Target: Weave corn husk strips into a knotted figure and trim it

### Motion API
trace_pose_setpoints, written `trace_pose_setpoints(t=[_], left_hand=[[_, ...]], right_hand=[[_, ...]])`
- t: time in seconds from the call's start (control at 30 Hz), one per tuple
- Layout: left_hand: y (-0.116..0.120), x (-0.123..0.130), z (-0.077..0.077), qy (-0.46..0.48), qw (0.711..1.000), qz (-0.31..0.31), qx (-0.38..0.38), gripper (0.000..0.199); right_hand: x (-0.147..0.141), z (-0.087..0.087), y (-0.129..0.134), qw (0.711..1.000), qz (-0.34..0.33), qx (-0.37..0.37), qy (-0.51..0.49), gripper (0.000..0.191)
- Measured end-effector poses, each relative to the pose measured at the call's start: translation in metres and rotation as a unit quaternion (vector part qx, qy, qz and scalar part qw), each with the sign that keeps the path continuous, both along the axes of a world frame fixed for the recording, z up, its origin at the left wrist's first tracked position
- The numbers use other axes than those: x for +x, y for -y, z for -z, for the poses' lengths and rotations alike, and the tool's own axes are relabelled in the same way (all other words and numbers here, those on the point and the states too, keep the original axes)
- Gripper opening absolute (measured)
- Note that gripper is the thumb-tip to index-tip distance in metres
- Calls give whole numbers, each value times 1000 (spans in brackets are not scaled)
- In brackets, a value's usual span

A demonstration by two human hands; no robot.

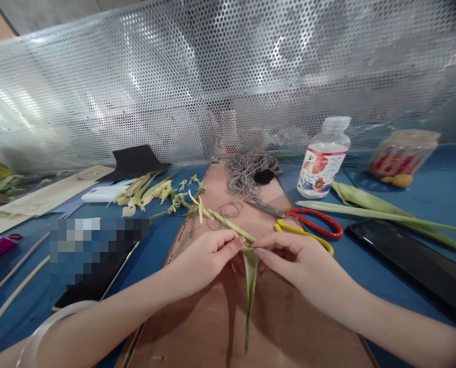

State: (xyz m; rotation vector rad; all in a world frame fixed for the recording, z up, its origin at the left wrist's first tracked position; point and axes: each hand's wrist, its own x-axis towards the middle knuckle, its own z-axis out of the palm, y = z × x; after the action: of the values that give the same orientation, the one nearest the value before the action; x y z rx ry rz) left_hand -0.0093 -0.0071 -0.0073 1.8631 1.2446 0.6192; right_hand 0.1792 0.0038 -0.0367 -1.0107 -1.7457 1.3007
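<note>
Two bare hands pinch a folded green leaf (251,271) above a brown board (197,327) laid on a blue tabletop (157,245), its pointed end hanging toward the wearer. The left hand (214,255), its grip closed on the leaf's upper edge, meets the right hand (289,255), whose fingertips clamp the same edge just beside it. A pale stem (228,221) runs up and left from the fingers. Beyond lie tangled gray yarn (251,171) and open scissors (285,212) with one red and one yellow handle; at right stand a labeled bottle (322,163) and, nearer, a black phone (408,266).
</note>
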Motion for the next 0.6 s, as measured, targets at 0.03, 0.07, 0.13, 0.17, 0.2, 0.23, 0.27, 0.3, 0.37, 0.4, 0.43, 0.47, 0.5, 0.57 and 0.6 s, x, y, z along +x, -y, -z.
trace_pose_setpoints(t=[0.03,0.07,0.13,0.17,0.2,0.23,0.27,0.3,0.37,0.4,0.43,0.47,0.5,0.57,0.6], left_hand=[[0,0,0,-2,1000,1,-2,33],[0,0,1,-3,1000,2,-5,33],[0,0,1,-1,1000,1,-6,34],[0,0,2,-3,1000,-1,-4,35],[0,1,2,-6,1000,-2,-3,35],[0,1,2,-10,1000,-1,-4,35],[0,0,2,-12,1000,2,-7,35],[-1,0,2,-9,1000,6,-12,35],[-2,0,2,12,1000,14,-25,35],[-2,-1,1,22,999,18,-30,35],[-3,-1,0,29,999,20,-33,34],[-3,-1,-1,32,999,21,-35,33],[-4,-1,-2,34,998,21,-39,33],[-4,-1,-2,43,997,23,-56,33],[-5,-1,-1,53,996,25,-68,33]], right_hand=[[0,0,0,1000,2,1,1,17],[0,1,0,1000,4,2,2,17],[-1,1,1,1000,6,5,3,18],[-1,2,1,1000,7,7,4,18],[-1,2,1,1000,9,9,6,18],[-1,1,1,1000,12,11,7,18],[-1,1,1,1000,15,14,8,18],[-1,1,1,1000,16,16,7,18],[0,-1,1,1000,8,18,2,19],[1,-1,0,1000,0,18,-1,20],[2,-2,0,1000,-8,17,-4,20],[2,-2,0,1000,-15,15,-6,21],[3,-3,0,1000,-20,15,-8,21],[3,-3,-1,999,-26,15,-13,20],[3,-3,-1,999,-27,16,-17,19]])
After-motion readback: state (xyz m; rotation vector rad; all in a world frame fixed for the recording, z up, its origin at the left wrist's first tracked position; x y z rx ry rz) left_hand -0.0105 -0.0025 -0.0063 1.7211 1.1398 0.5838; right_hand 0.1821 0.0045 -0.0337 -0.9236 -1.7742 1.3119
